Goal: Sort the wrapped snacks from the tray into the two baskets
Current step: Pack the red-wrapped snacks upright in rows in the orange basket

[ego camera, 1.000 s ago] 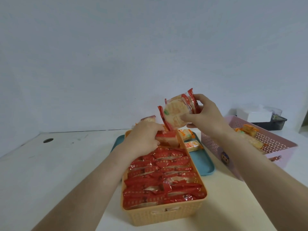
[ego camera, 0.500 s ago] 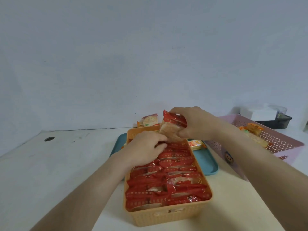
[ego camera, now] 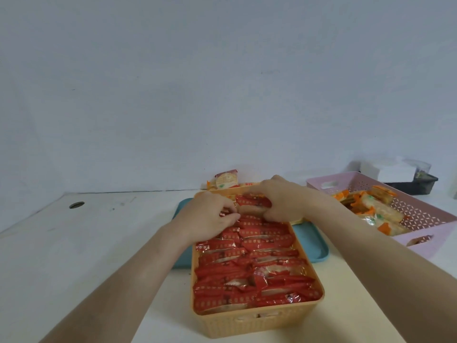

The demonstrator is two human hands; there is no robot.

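Gripping, right hand (ego camera: pixel 284 206): fingers curl round a red-wrapped snack (ego camera: pixel 252 203) at the far end of the orange basket (ego camera: pixel 259 320), mid-frame.
Left hand (ego camera: pixel 207 216): fingers bent down onto the red packets (ego camera: pixel 247 276) beside that snack; whether it pinches one, I cannot tell.
Orange basket: lower centre, packed with rows of red packets, lying partly over the teal tray (ego camera: pixel 314 243).
Pink basket (ego camera: pixel 420 219): right edge, holding orange-wrapped snacks (ego camera: pixel 371 206).
Loose snack (ego camera: pixel 226 180): just behind the orange basket, upright.
Table (ego camera: pixel 99 243): white, under everything.
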